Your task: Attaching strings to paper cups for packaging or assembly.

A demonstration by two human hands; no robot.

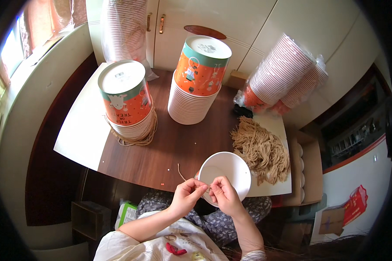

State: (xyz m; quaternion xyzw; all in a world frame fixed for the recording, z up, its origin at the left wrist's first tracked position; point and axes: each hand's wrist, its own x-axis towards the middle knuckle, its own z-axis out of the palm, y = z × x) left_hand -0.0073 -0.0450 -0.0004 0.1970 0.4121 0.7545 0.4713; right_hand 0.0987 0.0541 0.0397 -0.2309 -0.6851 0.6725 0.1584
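Note:
A white-lined paper bucket [237,167] is tipped with its open mouth facing me at the table's front edge, over my lap. At its near rim my left hand [188,198] and my right hand [225,199] meet, thumbs and forefingers pinched together. Between them they grip a thin tan cord [180,170], whose loose end sticks up past the left hand. What lies between the fingertips is mostly covered. To the right, a heap of tan cord lengths [261,150] lies on the table.
Upside-down orange-and-green buckets stand stacked at the left [125,104] and centre [200,69]; tan cords loop round the left stack. Bagged bucket stacks [283,69] lean at the back right, another bagged stack [125,30] rises back left. A cardboard box [311,174] sits beyond the table's right edge.

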